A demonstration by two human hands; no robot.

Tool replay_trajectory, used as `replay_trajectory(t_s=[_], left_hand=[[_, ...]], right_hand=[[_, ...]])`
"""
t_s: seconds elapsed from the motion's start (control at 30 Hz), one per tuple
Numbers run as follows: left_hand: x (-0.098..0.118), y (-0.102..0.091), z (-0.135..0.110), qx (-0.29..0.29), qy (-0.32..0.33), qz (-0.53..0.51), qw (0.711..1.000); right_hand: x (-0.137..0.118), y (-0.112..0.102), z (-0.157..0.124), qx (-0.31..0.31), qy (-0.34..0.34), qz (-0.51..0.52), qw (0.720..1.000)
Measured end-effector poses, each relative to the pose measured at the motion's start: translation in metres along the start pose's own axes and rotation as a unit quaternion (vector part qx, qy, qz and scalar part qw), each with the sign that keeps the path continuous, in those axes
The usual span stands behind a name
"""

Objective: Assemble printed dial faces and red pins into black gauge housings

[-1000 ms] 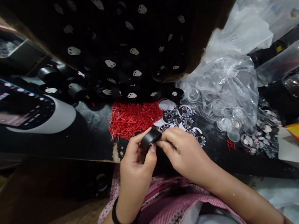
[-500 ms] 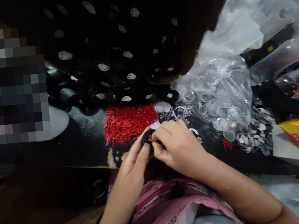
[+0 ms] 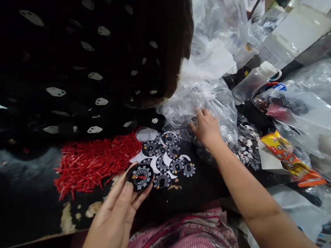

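Note:
My left hand (image 3: 119,204) is closed around a small round dial gauge (image 3: 139,177) with a black case, held face up. A red pointer lies across its printed dial. My right hand (image 3: 208,129) is stretched out at the clear plastic bag (image 3: 178,109) of round transparent covers, thumb and fingers apart, touching it. What lies under its fingertips is hidden. Beside the held gauge, several loose black-and-white printed dial discs (image 3: 162,180) overlap on the dark table. A heap of red pointers (image 3: 95,162) lies to their left.
A large dark bag of black parts with white tabs (image 3: 95,76) rises at the back left. To the right are small black and white pieces (image 3: 248,145), a yellow snack packet (image 3: 285,153), a plastic bottle (image 3: 251,82) and a box (image 3: 297,37). Another person is partly visible at the far right.
My right hand has left the gauge and moved right to the bag of covers. A red pointer now shows on the gauge in my left hand. The view has swung right.

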State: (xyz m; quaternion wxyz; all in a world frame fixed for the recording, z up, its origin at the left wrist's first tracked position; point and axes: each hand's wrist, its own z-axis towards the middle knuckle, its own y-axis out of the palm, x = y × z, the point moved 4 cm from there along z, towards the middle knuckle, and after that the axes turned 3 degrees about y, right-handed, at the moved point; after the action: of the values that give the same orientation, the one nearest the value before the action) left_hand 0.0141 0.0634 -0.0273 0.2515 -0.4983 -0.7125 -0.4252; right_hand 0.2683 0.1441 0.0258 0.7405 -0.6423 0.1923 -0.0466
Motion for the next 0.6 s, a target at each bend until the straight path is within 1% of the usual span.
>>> replay_trajectory(t_s=[0.07,0.13,0.2,0.27,0.33,0.37,0.47,0.53,0.6], left_hand=[[0.001,0.003,-0.002,-0.009,-0.016,-0.012,1.0],[0.001,0.006,-0.003,-0.03,-0.049,-0.025,0.998],[0.0,0.008,-0.002,-0.037,-0.062,-0.045,0.996],[-0.001,0.01,0.001,-0.037,-0.057,-0.062,0.996],[-0.004,0.015,0.005,-0.054,-0.054,-0.083,0.994],[-0.006,0.018,0.007,-0.07,-0.066,-0.095,0.991],[-0.01,0.024,0.012,-0.09,-0.115,-0.138,0.98],[-0.01,0.024,0.013,-0.087,-0.124,-0.149,0.977],[-0.006,0.022,0.013,-0.085,-0.1,-0.138,0.982]], right_hand=[[0.017,0.005,0.019,0.002,0.006,-0.037,0.999],[0.026,0.006,0.027,-0.011,-0.007,-0.03,0.999],[0.027,0.001,0.023,-0.018,-0.018,-0.017,1.0],[0.021,-0.008,0.01,-0.014,-0.024,0.008,1.0],[0.006,-0.012,-0.01,-0.018,-0.047,0.053,0.997],[-0.007,-0.012,-0.022,-0.035,-0.076,0.084,0.993],[-0.051,-0.001,-0.06,-0.116,-0.199,0.16,0.96],[-0.074,0.006,-0.08,-0.139,-0.251,0.168,0.943],[-0.084,0.009,-0.089,-0.137,-0.271,0.161,0.939]])
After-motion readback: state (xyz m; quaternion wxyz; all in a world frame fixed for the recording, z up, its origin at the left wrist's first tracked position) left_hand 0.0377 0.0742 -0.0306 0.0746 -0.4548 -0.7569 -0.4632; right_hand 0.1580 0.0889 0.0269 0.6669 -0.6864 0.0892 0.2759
